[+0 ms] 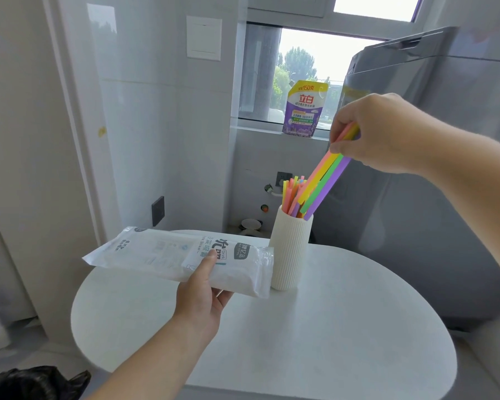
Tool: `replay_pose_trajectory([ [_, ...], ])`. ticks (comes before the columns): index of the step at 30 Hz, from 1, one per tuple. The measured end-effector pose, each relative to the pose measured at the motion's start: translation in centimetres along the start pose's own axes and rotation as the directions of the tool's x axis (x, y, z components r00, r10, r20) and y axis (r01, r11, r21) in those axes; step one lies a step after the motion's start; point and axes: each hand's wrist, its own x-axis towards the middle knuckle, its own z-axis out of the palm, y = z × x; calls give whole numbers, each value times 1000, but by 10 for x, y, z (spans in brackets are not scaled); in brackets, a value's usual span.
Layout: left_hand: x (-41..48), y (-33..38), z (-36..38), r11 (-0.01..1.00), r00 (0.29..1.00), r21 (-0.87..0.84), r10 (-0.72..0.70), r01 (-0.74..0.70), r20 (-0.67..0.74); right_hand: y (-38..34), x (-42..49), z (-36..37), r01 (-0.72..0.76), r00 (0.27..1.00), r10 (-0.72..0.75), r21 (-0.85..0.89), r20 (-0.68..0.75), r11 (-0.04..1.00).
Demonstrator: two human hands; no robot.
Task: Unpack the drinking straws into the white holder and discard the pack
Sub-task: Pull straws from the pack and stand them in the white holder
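My left hand [203, 295] grips the white plastic straw pack [168, 255] near its open right end, holding it level above the table. The pack's open end lies against the ribbed white holder [289, 252], which stands upright on the table. Several coloured straws [291, 194] stand in the holder. My right hand [378, 134] pinches a small bunch of pink, yellow, green and purple straws [325, 183] near their top, tilted, with their lower ends at the holder's mouth.
The oval white table [329, 342] carries only the holder. A grey appliance [445, 197] stands close on the right. A purple detergent pouch [303, 109] sits on the window sill behind. A black bag [32, 382] lies at the lower left.
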Motion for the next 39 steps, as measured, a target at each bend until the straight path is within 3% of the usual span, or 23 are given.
replay_pose_trajectory([
  [19, 2, -2, 0, 1000, 1000, -2, -10, 10, 8, 9, 34, 6, 135, 989, -131, -54, 67, 989],
  [29, 2, -3, 0, 1000, 1000, 9, -2, 2, 25, 19, 37, 8, 24, 992, -30, 55, 122, 998],
  [39, 2, -4, 1, 1000, 1000, 10, -6, 6, 14, 18, 40, 5, -11, 997, 4, 85, 83, 996],
])
